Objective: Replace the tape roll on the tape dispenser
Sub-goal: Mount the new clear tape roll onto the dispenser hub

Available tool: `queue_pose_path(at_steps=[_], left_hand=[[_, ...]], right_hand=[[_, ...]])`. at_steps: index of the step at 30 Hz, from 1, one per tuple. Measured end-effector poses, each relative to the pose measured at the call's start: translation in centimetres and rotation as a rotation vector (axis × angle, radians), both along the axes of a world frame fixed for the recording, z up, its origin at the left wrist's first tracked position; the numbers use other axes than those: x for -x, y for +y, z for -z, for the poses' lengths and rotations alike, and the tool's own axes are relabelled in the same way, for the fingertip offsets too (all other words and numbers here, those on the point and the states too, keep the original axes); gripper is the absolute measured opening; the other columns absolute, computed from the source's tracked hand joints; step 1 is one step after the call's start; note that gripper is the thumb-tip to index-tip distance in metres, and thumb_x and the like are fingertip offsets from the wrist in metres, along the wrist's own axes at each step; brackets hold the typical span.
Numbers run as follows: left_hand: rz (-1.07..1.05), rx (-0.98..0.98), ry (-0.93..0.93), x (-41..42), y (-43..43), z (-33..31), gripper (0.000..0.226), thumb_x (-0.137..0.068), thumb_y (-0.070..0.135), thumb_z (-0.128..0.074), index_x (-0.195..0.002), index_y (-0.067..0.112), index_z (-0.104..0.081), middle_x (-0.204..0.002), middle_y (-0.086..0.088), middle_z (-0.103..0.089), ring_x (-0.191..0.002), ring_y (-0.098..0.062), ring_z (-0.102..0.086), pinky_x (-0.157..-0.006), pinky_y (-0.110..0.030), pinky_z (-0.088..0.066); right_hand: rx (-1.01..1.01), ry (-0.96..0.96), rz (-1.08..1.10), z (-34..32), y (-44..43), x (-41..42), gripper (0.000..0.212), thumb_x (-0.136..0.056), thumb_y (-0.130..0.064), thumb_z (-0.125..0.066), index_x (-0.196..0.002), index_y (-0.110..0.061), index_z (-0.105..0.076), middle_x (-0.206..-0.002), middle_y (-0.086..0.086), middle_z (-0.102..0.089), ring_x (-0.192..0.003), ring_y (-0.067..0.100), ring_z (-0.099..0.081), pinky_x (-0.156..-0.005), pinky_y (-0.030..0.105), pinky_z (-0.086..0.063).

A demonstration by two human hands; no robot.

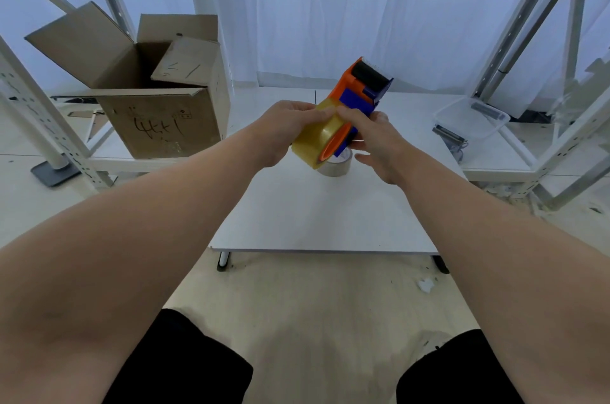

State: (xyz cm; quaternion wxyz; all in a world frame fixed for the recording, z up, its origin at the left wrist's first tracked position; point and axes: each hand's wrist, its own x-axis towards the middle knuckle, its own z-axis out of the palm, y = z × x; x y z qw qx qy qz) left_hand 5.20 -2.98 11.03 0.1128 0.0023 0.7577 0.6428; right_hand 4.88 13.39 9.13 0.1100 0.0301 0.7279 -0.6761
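While both bare forearms reach forward over the low white desk [323, 225], the two hands meet above its far half and hold the task items clear of the surface. The left hand [284, 131] is closed around the yellowish translucent tape roll [315, 139], its fingers [321, 113] curled over the roll's upper edge. The right hand [373, 136] grips the lower body of the orange and blue plastic tape dispenser [359, 90], thumb over the top and fingers wrapped round the far side; the little finger stands loose below. The roll sits on the dispenser's orange hub, tilted, with the dispenser's black roller end pointing up and away from the person. Whether the roll is fully seated on the hub cannot be told.

Directly beneath the hands, a second, pale beige tape roll [338, 167] lies flat on the desk. An open brown cardboard box [158, 96] with handwritten marks stands on the lower shelf at left, beside the white perforated metal shelving frame [43, 109]. A clear plastic tray [470, 118] rests on the shelf at right, well apart from the hands. White curtains hang behind.
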Motion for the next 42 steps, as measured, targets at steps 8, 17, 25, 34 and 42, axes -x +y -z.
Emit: queue_pose_path(at_steps=[8,17,25,34,42], left_hand=[[0.185,0.052,-0.002,-0.8,-0.1,-0.5,0.021,-0.089,0.020,-0.061,-0.109,0.013,-0.061,-0.108,0.001,-0.064,-0.099,-0.016,-0.058,-0.090,-0.030,-0.047],[-0.035,0.105,0.066,-0.5,0.9,-0.5,0.020,-0.086,0.034,-0.064,-0.096,0.017,-0.064,-0.100,-0.001,-0.064,-0.097,-0.021,-0.058,-0.089,-0.034,-0.048],[-0.208,0.156,0.018,-0.5,0.9,-0.4,0.033,-0.086,0.050,-0.058,-0.072,0.020,-0.053,-0.076,0.006,-0.055,-0.067,-0.011,-0.052,-0.056,-0.022,-0.042],[-0.248,0.204,-0.062,-0.5,0.9,-0.6,0.059,-0.084,0.051,-0.060,-0.126,0.012,-0.051,-0.106,-0.002,-0.051,-0.096,-0.024,-0.050,-0.078,-0.035,-0.042],[-0.035,0.039,0.072,-0.7,-0.1,-0.7,0.019,-0.090,0.032,-0.060,-0.107,0.025,-0.060,-0.101,0.003,-0.062,-0.096,-0.021,-0.059,-0.082,-0.032,-0.053]], right_hand=[[-0.007,-0.021,0.051,0.3,0.7,0.5,0.049,-0.091,-0.044,-0.054,-0.132,-0.024,-0.037,-0.103,-0.002,-0.060,-0.098,0.020,-0.060,-0.084,0.036,-0.047],[-0.045,-0.013,0.091,0.3,0.8,0.5,0.026,-0.095,-0.042,-0.048,-0.115,-0.025,-0.048,-0.094,-0.001,-0.063,-0.086,0.017,-0.063,-0.069,0.028,-0.050],[-0.115,0.103,0.003,-0.1,0.0,-0.2,0.041,-0.091,-0.043,-0.057,-0.124,-0.025,-0.041,-0.107,-0.004,-0.061,-0.100,0.029,-0.065,-0.067,0.031,-0.059],[-0.171,0.136,0.131,-0.5,-1.4,-0.1,0.057,-0.093,-0.056,-0.041,-0.137,-0.020,-0.036,-0.128,0.005,-0.056,-0.112,0.032,-0.060,-0.092,0.049,-0.054],[-0.044,-0.029,0.238,-0.2,-0.4,0.3,0.058,-0.089,-0.061,-0.044,-0.122,-0.014,-0.050,-0.111,0.010,-0.065,-0.092,0.036,-0.068,-0.068,0.046,-0.061]])
